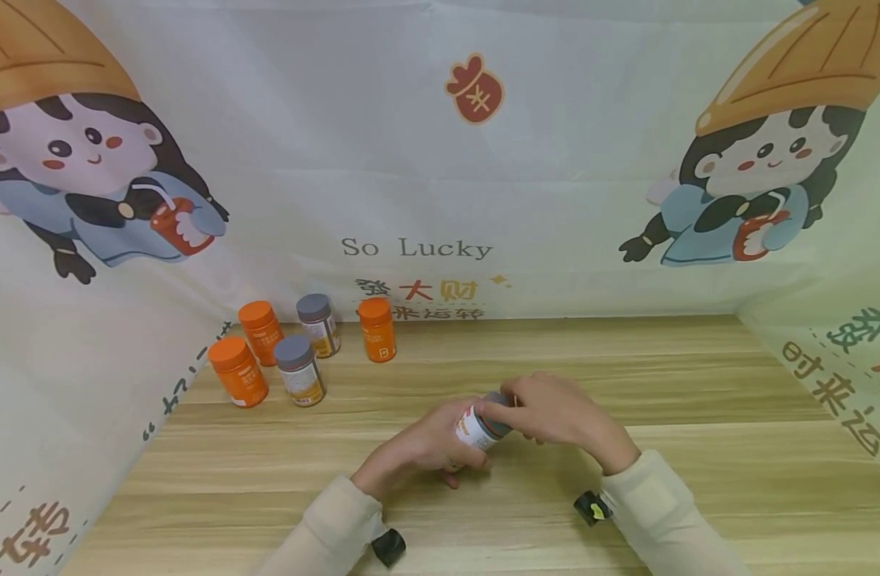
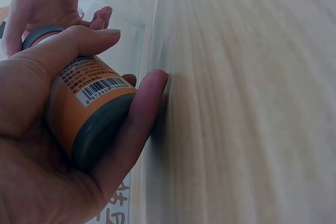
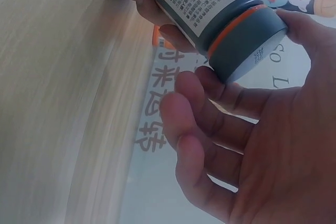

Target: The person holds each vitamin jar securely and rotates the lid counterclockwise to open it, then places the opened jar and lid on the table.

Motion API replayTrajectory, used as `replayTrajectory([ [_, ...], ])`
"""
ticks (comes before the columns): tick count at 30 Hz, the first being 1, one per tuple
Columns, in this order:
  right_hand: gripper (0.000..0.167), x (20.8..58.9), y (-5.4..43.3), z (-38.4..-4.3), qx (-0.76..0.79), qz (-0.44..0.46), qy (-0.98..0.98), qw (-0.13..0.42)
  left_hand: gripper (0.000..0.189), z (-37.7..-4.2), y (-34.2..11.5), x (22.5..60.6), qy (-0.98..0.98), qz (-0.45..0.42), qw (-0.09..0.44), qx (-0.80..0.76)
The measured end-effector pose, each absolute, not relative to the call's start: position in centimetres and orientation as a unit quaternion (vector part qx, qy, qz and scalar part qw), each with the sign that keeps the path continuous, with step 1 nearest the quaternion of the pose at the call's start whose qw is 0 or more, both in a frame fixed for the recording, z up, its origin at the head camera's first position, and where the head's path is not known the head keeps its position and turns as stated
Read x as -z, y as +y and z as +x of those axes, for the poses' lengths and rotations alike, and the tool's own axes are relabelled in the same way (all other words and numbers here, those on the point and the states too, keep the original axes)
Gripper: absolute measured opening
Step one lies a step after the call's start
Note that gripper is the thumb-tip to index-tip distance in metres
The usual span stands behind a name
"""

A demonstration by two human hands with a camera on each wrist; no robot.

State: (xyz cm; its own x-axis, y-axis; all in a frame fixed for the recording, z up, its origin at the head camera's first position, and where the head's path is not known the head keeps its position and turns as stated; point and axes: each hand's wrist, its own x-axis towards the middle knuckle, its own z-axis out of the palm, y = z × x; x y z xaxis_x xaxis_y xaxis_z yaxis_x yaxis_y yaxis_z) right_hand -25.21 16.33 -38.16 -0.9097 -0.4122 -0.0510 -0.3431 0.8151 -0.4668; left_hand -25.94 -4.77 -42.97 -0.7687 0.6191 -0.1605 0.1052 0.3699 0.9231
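Observation:
My left hand (image 1: pixel 437 437) grips a grey-capped pill bottle (image 1: pixel 473 430) round its body, holding it tilted low over the wooden table. In the left wrist view the bottle's dark base and barcode label (image 2: pixel 100 88) show between thumb and fingers. My right hand (image 1: pixel 557 410) is at the bottle's upper end, pinching the grey cap (image 3: pixel 247 40) between thumb and index finger. Its other fingers curl loosely below the cap in the right wrist view. A thin orange ring shows along the cap's lower edge.
At the back left stand three orange bottles (image 1: pixel 242 376), (image 1: pixel 262 336), (image 1: pixel 378 332) and two grey-capped bottles (image 1: pixel 302 376), (image 1: pixel 321 330), all upright. A printed cloth (image 1: pixel 555 184) hangs behind and beside the wooden table (image 1: pixel 699 384).

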Motion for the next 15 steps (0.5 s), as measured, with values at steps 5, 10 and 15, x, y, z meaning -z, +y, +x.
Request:
replayTrajectory([
  [5,0.057,38.10,16.39,-25.22,0.231,-0.191,0.951,0.079,0.057,-25.99,-4.77,42.93,0.791,0.229,0.249,-0.510],
  [10,0.057,38.19,16.41,-25.24,0.229,-0.195,0.951,0.077,0.056,-26.05,-4.75,42.96,0.792,0.231,0.249,-0.506],
  [15,0.051,38.07,16.46,-25.23,0.236,-0.206,0.947,0.079,0.050,-26.07,-4.71,43.00,0.792,0.231,0.251,-0.507],
])
